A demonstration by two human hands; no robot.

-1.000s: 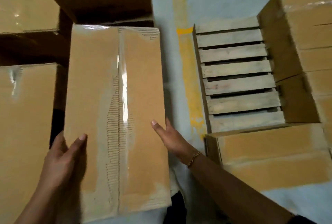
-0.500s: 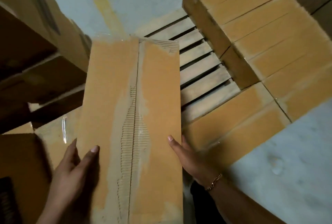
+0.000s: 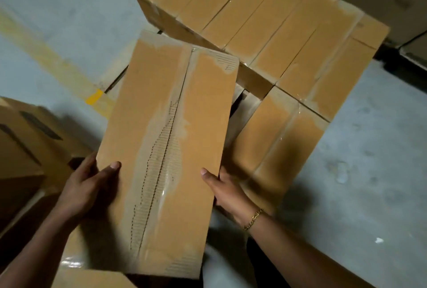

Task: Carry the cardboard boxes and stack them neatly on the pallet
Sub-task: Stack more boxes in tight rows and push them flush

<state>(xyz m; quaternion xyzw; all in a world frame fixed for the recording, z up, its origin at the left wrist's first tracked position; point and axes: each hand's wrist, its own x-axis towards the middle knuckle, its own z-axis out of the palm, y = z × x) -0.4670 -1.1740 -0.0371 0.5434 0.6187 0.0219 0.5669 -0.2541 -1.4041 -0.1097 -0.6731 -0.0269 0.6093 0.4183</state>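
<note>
Over pallet gap, head view: long cardboard box [image 3: 171, 149] held tilted above the pallet [image 3: 113, 77]. Left hand [image 3: 90, 186] and right hand [image 3: 227, 191] each grip a long side nr the near end, thumbs on top, fingers down the sides.

Step, prob.: lower into the bare slot left of near-right box [image 3: 277, 139], near side of far row [image 3: 265, 22]. To do well: square long edge to neighbours, land far end first, slide fingers out last.

Box: brown corrugated, top liner torn along the taped centre seam, flutes exposed, glossy tape. Pallet: rough grey wood slats.
</note>
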